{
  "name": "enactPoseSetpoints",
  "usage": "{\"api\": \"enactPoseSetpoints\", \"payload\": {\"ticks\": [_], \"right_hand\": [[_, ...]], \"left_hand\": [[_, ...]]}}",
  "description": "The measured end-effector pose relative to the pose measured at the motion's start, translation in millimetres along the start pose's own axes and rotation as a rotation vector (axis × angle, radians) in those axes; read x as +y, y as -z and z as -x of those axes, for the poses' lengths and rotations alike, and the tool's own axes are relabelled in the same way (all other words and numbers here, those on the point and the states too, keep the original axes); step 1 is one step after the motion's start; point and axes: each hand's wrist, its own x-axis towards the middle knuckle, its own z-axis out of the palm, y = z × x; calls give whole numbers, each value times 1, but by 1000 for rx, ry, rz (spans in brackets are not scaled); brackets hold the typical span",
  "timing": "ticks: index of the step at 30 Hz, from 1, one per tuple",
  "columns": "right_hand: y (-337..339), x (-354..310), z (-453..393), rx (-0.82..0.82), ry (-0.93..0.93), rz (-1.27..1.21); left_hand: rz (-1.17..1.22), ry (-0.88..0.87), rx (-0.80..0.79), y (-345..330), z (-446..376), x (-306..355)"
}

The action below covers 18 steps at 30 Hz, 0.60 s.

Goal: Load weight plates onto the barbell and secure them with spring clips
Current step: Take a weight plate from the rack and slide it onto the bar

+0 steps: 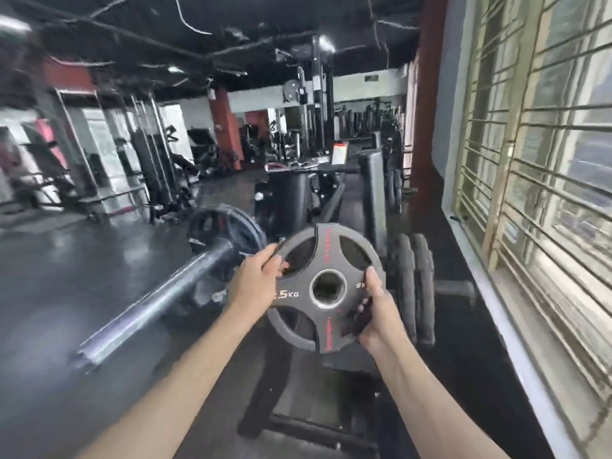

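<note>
I hold a small black weight plate [326, 288] marked 2.5 KG upright in front of me, its face and centre hole toward the camera. My left hand [256, 281] grips its left rim through a cut-out. My right hand [374, 313] grips its lower right rim. The barbell sleeve [155, 301] runs from the lower left up toward the plate, its free end at the lower left. A larger black plate [225, 231] sits on the sleeve's inner end, just left of and behind my left hand. No spring clips are visible.
A plate rack with several upright black plates [415, 286] stands right of the held plate. A bench and its frame [371, 193] lie behind. A barred window wall [536, 193] runs along the right. Gym machines [155, 173] fill the back left across dark floor.
</note>
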Motion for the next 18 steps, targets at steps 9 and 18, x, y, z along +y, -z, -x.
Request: {"api": "enactPoseSetpoints", "payload": {"ticks": [9,18], "right_hand": [[-173,111,97,-182,-155,141],[-249,163,136,-170,-225,127]], "left_hand": [[211,205,298,211,109,-67],[480,389,411,287,118,-114]]}}
